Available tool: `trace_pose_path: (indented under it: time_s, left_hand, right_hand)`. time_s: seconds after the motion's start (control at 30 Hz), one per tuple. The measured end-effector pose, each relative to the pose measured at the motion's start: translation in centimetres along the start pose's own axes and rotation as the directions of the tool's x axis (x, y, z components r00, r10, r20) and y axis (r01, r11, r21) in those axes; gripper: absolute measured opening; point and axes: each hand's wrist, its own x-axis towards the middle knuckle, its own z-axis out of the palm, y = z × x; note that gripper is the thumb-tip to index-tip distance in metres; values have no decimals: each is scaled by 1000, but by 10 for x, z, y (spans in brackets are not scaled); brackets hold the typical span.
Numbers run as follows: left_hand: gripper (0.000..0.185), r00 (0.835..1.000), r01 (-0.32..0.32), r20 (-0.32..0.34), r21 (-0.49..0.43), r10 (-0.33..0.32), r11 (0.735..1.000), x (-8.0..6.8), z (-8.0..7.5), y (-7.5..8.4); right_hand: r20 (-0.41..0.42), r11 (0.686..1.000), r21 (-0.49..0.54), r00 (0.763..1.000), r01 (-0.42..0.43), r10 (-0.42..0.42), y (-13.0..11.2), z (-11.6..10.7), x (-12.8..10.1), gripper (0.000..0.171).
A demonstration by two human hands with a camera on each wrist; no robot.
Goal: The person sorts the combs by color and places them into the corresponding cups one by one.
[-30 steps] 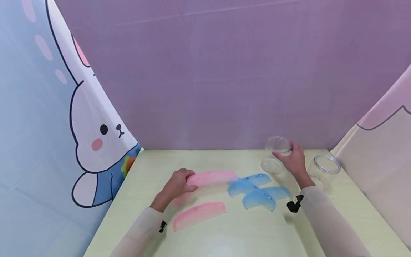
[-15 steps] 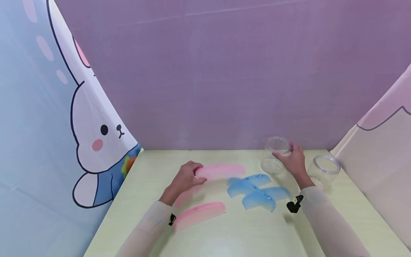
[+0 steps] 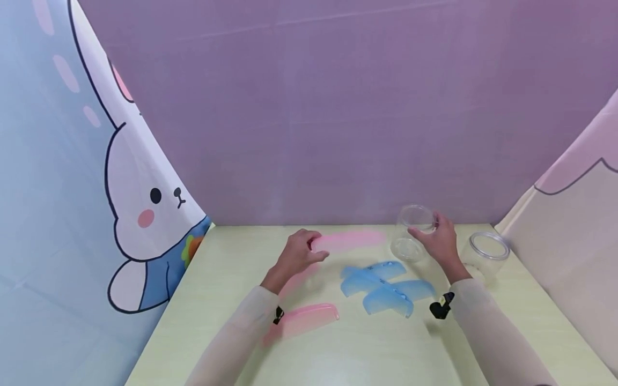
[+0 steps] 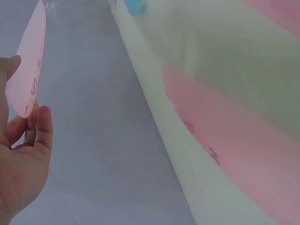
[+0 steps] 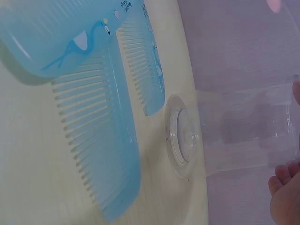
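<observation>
while showing lettering [image 5: 125,5] too small to read on blue combs [image 3: 388,303] laid crossing on the tabletop [image 3: 386,354], clamping in the left grip [image 3: 294,257] one end of a pink comb [image 3: 350,240], raised and pointing toward a clear jar [image 3: 409,231], clasping that jar's upper side in the right grip [image 3: 440,241]

Table [image 3: 232,246]: pale yellow-green. Purple cloth [image 3: 309,118] hangs behind the far edge, a crease [image 3: 367,14] crossing its upper part. Beside the left edge I see light-blue cloth [image 3: 43,214] printed with a white rabbit [image 3: 137,182] in a blue garment [image 3: 159,279]; the print's orange flower [image 3: 194,245] sits near the far left corner. Beside the right edge: pink and off-white cloth [image 3: 574,236], dark line [image 3: 579,179] dividing the colours.
</observation>
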Motion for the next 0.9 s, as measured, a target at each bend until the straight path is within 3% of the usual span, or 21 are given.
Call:
trace_pose_path:
  time_s: [0.37, 0.67, 0.9]
  left_hand:
    - [31, 999, 38, 28, -49, -37, 998, 37, 15, 26]
    - [32, 998, 37, 53, 2, -37, 999, 65, 22, 42]
    - [33, 994, 81, 77, 38, -84, 996, 84, 34, 51]
  right_hand:
    - [-2, 1000, 24, 1000, 16, -16, 3, 4, 2, 89]
    - [13, 1000, 22, 1000, 7, -8, 9, 6, 4, 90]
    - [17, 999, 30, 1000, 17, -17, 11, 6, 4, 93]
